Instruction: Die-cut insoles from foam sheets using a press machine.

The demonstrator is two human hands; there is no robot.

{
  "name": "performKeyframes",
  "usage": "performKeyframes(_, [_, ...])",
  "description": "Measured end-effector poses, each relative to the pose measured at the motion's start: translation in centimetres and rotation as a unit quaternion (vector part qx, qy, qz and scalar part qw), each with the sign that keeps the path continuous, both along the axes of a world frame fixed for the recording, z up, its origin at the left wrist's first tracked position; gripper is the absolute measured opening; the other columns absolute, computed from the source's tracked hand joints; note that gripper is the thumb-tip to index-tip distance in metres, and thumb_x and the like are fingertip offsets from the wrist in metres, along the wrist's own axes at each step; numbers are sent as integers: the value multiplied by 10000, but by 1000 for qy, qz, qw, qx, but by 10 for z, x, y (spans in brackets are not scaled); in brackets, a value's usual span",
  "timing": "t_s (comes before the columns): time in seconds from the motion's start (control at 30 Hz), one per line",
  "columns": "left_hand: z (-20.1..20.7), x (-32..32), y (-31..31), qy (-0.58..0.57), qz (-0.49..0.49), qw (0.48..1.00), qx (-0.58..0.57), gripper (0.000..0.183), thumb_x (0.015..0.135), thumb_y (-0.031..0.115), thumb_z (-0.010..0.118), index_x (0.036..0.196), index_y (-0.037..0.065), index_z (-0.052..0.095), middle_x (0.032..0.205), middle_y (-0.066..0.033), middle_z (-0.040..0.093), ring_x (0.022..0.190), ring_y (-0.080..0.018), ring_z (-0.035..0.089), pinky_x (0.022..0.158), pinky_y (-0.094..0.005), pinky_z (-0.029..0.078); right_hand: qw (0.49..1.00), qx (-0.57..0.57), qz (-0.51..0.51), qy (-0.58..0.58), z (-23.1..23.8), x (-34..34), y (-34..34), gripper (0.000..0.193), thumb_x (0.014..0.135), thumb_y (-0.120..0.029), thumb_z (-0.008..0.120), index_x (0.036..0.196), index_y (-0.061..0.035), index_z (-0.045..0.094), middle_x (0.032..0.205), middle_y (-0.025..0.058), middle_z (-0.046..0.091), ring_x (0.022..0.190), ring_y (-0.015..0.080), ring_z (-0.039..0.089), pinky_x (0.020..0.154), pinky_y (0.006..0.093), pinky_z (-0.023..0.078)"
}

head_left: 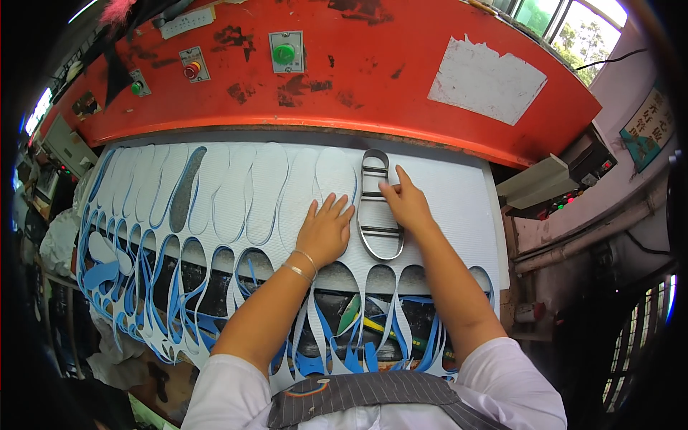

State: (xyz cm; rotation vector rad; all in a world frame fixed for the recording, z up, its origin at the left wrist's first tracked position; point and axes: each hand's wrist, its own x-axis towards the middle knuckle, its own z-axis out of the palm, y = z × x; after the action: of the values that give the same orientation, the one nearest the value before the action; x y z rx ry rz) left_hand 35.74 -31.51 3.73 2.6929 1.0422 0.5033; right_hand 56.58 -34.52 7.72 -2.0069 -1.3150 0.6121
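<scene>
On the white sheet (455, 193), a metal cutter (373, 196) shaped like a shoe sole is set at two o'clock from the left hand (326, 234). That hand is laid flat, fingers spread apart. At the cutter's three o'clock side, the right hand (410, 206) is held, thumb and pointing finger apart; whether it grips cannot be told. Cut strips (370, 356) are seen at six o'clock, a red machine (358, 82) at twelve.

A hand could pass over the white sheet (459, 208) right of the right hand (410, 203). Leftward, the metal die (372, 196) and then the left hand (326, 233) block the way; beyond, the red machine front (390, 100); nearer, tangled offcuts (370, 356), their height hard to judge.
</scene>
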Motion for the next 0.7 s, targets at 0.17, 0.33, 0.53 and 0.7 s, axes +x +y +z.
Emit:
performKeyframes(0.17, [7,-17,-15,-10,-9,999,-30,450,883,186,486,1321,97,537,1448,-93,429,1388,-288,310,1137,-503,178,965,53,228,-116,-8,-1,-90,867,630,-410,833,1335,-61,469,1370,286,448,1359,398,337,1142,484,196])
performKeyframes(0.33, [5,-13,-6,-29,-19,998,-46,452,881,179,474,1322,101,538,1445,-83,435,1395,-274,303,1141,-498,164,963,60,219,-146,-9,-5,-84,828,572,-459,854,1227,-66,536,1364,296,449,1369,386,331,1147,494,185])
performKeyframes(0.53, [14,-20,5,-10,-31,998,-52,479,867,201,497,1335,102,524,1464,-77,414,1411,-267,275,1146,-508,149,949,95,230,-194,-5,-11,-78,817,605,-474,826,1249,-69,529,1370,282,446,1362,384,337,1130,493,229])
performKeyframes(0.7, [36,-78,64,-360,17,886,-293,413,881,130,627,1286,76,564,1283,-120,581,1209,-218,529,1019,-348,402,921,39,180,-342,31,-30,-102,976,599,-622,764,1358,-88,461,1378,238,449,1348,411,335,1097,512,256])
